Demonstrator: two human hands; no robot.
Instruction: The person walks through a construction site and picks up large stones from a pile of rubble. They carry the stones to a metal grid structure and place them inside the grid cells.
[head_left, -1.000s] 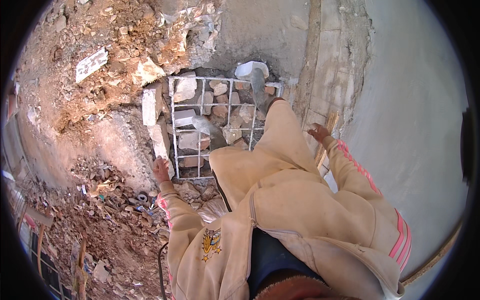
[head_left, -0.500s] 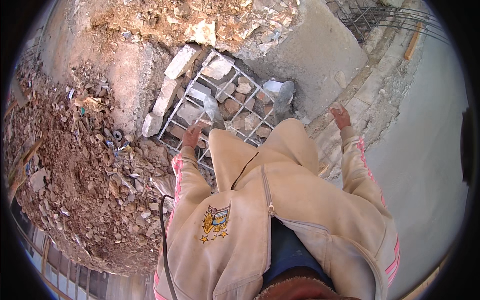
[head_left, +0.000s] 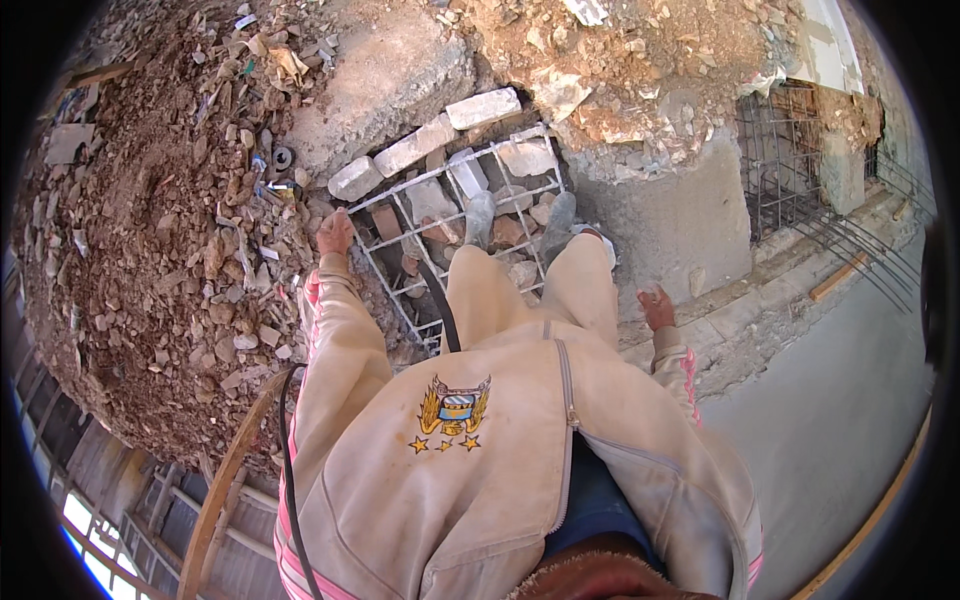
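Note:
My left hand (head_left: 335,232) hangs out to the side, over the near left corner of a pale metal bar grid (head_left: 392,290). Its fingers are loosely bent with nothing visible in them; whether it touches the grid I cannot tell. On the other side, my right hand (head_left: 656,306) is held away from my body beside the concrete block, empty, its fingers apart and slightly curled. Both feet, in dusty grey boots (head_left: 480,218), are on the grid. Broken stones and brick pieces (head_left: 432,200) show between its bars.
Rubble and soil (head_left: 150,260) slope away on the left. Long pale blocks (head_left: 414,145) line the grid's far left edge. A rough concrete block (head_left: 665,200) stands to the right, with a rebar cage (head_left: 785,150) beyond it. Smooth grey concrete (head_left: 790,400) spreads at the lower right.
The view has turned to the right, bringing the rebar cage further in. My left hand has moved outward from beside my knee to the grid's corner; my right hand sits lower and closer in.

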